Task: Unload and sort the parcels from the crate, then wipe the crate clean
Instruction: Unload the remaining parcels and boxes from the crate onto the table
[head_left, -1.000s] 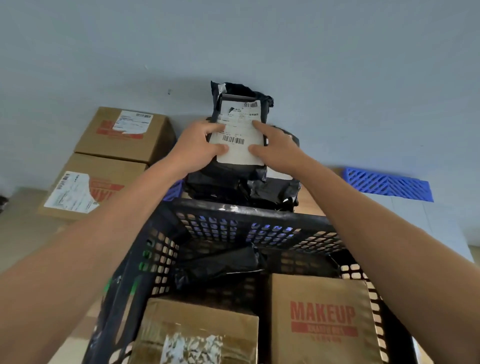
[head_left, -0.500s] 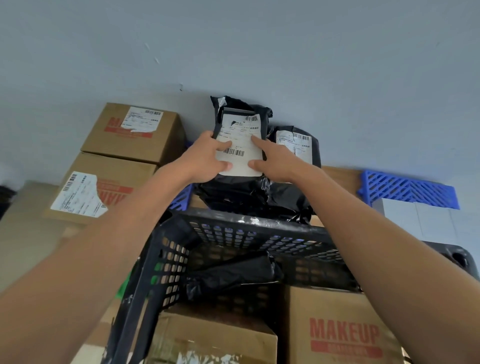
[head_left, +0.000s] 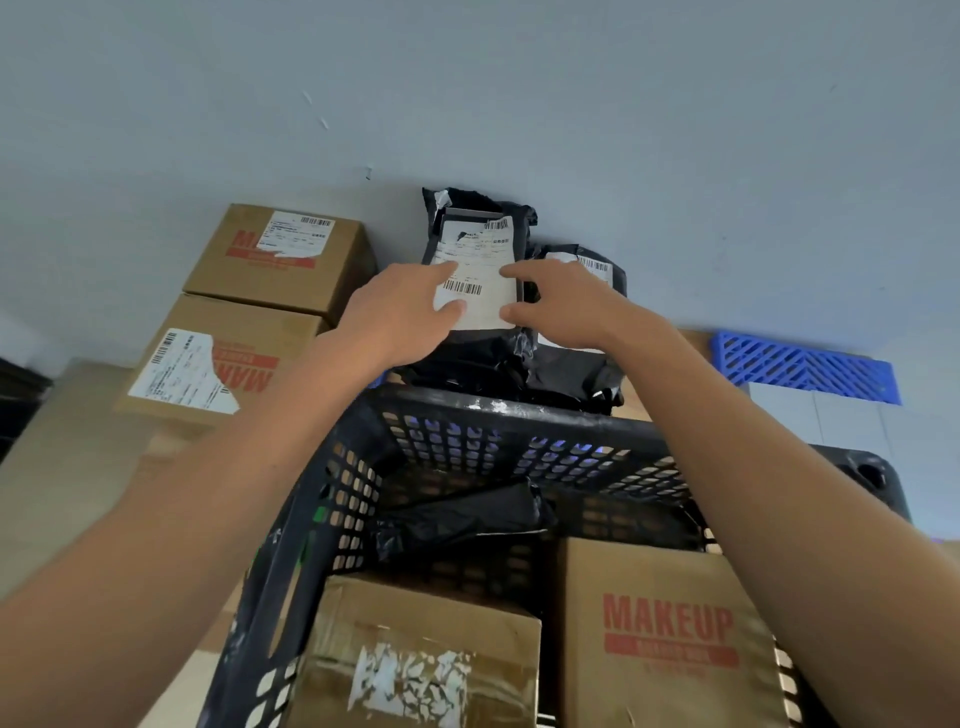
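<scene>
While both arms reach forward over the crate, the left hand (head_left: 402, 306) and the right hand (head_left: 563, 306) flank a black plastic mailer bag with a white shipping label (head_left: 478, 270), which stands upright against the pale blue wall (head_left: 519, 93). On each hand the forefinger and thumb are spread and lie on the label's side edges, one hand to each side; whether they pinch the bag or only touch it cannot be told. The label carries printed text, a barcode at its top right corner and another across its middle. The bag's top is crumpled, and its lower part bulges in dark folds.

Just to its right, partly hidden by the right hand, leans a second black plastic mailer bag (head_left: 587, 364) with its own white label. Left of the bags, two brown cardboard boxes are stacked: the upper box (head_left: 280, 260) and the lower box (head_left: 208, 364), each with red print and a torn white label.

Nearer the camera stands the black perforated plastic crate (head_left: 519, 415). Inside it lie three parcels: a third black mailer bag (head_left: 462, 519) against the far wall, a brown cardboard box with a scraped label (head_left: 421, 660), and a brown cardboard box printed "MAKEUP" in red (head_left: 665, 634).

Far right, a blue plastic lattice panel (head_left: 805, 369) lies by the wall.
</scene>
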